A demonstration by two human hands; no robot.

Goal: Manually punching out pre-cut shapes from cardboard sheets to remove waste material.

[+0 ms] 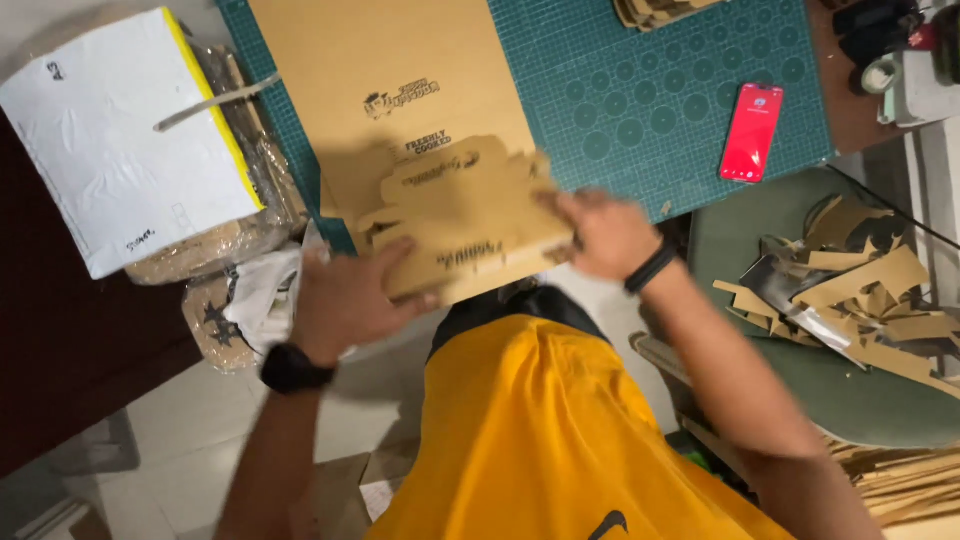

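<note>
Both hands grasp a die-cut cardboard blank at the counter's near edge: left hand under its lower corner, right hand at its right side (blurred, so finger placement is probably approximate). A red phone lies nearby.

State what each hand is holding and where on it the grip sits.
Both hands hold one die-cut cardboard box blank. The left hand grips its lower left edge; the right hand grips its right edge, over a green cutting mat.
</note>
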